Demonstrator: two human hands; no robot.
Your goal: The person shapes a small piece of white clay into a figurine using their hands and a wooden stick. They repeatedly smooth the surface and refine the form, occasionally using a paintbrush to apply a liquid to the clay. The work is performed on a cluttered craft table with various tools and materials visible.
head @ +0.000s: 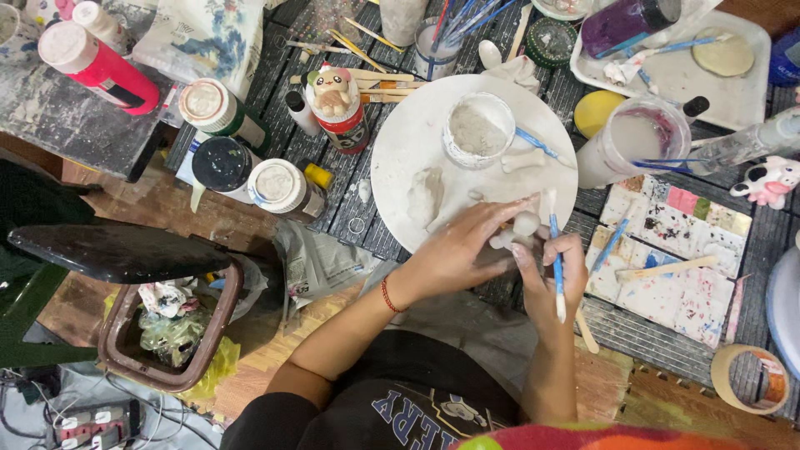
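Hands first: your left hand curls round a small white clay figure, fingers bent & closed on it, w/ a red string on the wrist. Your right hand sits just beside it, fingers pinched shut on a thin blue brush that points up & down. The brush tip is right by the clay figure. The figure sits at the near edge of a big white round plate.

On the plate, a bit further, you see a lump of white clay, another little clay bit & a small cup of white stuff.

Right of your hands lies a messy paint tray w/ many colour spots & a flat wood stick on it. A tape roll sits near the bottom right.

Left of the plate stand paint jars w/ white lids & a red jar w/ a tiny toy bear on top. Below them is a brown bin full of scraps.

Far back: a pink bottle, a cup of brushes, a clear cup of cloudy water & a small cow toy.
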